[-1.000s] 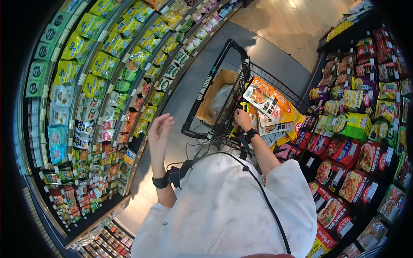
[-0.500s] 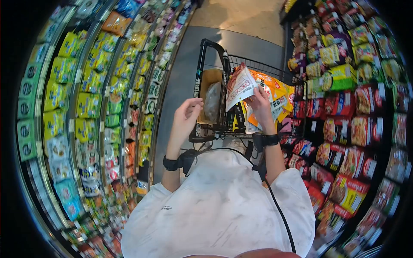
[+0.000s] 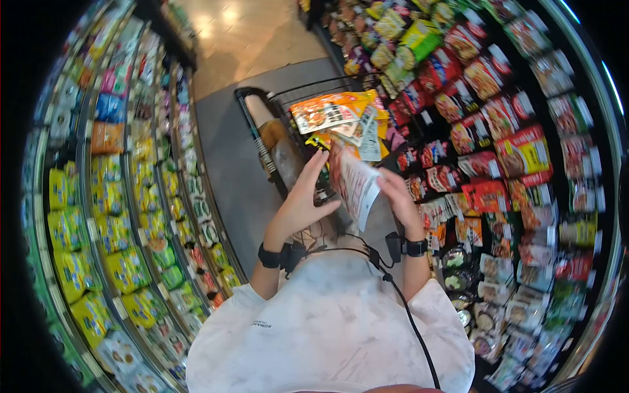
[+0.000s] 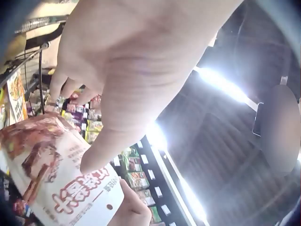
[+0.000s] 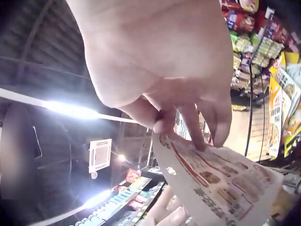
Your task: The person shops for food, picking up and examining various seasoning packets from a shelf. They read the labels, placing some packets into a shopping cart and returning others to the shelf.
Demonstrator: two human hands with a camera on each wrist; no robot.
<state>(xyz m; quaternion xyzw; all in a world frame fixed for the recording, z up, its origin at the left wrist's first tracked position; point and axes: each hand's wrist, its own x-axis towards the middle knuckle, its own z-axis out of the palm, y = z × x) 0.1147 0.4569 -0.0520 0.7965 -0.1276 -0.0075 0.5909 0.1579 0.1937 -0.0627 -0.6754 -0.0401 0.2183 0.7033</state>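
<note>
My right hand (image 3: 401,203) pinches a white sauce pouch (image 3: 357,187) by one end, thumb on one face and fingers on the other. In the left wrist view the pouch's front (image 4: 56,174) carries a meat picture and red lettering. Its back, with small printed pictures (image 5: 221,183), faces the right wrist camera. My left hand (image 3: 301,203) is held beside the pouch, fingers extended and thumb spread apart. The left thumb overlaps the pouch's front in the left wrist view.
Ahead stands a black wire shopping cart with a bar handle (image 3: 259,141), holding orange and white food pouches (image 3: 327,111) and a cardboard box (image 3: 278,141). Shelves with yellow packets (image 3: 128,268) line the left. Racks of red packets (image 3: 458,98) rise on the right.
My right hand has lifted the white pouch out of the cart and brought it closer to my body. My left hand has come over beside it, its thumb spreading. The view has turned rightward.
</note>
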